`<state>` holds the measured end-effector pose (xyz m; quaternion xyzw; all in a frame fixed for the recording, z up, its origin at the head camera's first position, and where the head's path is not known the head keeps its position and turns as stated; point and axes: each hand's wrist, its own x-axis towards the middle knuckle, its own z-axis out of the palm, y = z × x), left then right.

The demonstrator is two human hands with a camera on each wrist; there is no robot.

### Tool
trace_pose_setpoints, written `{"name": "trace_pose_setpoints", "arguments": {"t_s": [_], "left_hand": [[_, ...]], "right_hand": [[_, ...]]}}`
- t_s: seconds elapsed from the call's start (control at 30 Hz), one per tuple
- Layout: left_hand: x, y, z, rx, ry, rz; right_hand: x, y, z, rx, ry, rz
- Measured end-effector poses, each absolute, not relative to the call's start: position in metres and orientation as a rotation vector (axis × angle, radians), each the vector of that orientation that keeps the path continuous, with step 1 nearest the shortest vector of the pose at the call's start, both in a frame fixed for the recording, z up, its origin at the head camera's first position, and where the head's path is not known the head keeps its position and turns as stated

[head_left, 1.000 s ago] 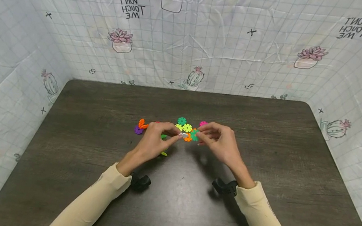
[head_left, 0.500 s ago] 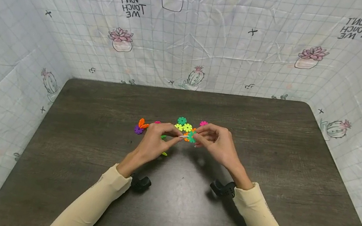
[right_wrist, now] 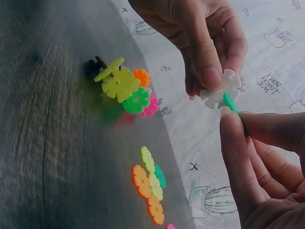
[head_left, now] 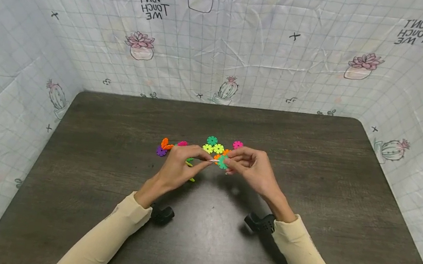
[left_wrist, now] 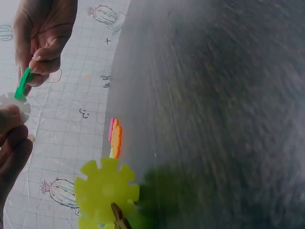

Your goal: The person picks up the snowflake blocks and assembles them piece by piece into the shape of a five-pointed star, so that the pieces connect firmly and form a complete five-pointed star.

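Note:
My left hand (head_left: 180, 168) pinches a white notched disc (right_wrist: 229, 85) by its edge, between thumb and fingers. In my right hand (head_left: 257, 173) is a green notched disc (head_left: 223, 162), pinched between thumb and fingertips. The two discs meet at about a right angle above the table, the green one's edge against the white one's rim. Whether a slot has caught cannot be told. Beneath and left of my left hand stands a cluster of joined discs, with a yellow-green disc (left_wrist: 107, 188) uppermost in the left wrist view; my hand partly hides it in the head view.
Loose discs lie flat behind the hands: a dark green disc (head_left: 212, 140), a yellow disc (head_left: 219, 148), a pink disc (head_left: 238, 145) and orange ones. A purple disc (head_left: 161, 151) belongs to the left group. Patterned cloth (head_left: 225, 50) surrounds the dark table (head_left: 110, 134).
My right hand has moved slightly left, bringing the green disc against the white disc. The white disc has turned more edge-on in the head view. My left hand has barely moved.

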<state>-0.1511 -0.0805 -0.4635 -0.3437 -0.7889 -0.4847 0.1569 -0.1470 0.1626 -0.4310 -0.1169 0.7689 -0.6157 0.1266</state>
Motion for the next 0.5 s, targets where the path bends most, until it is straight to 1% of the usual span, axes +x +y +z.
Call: {"name": "trace_pose_setpoints", "arguments": {"t_s": [0.5], "left_hand": [[-0.1515,-0.0851,-0.4587,-1.088,-2.248,-1.294]], "right_hand": [[-0.1461,0.16,-0.4357,-0.344,2.2,-1.838]]}}
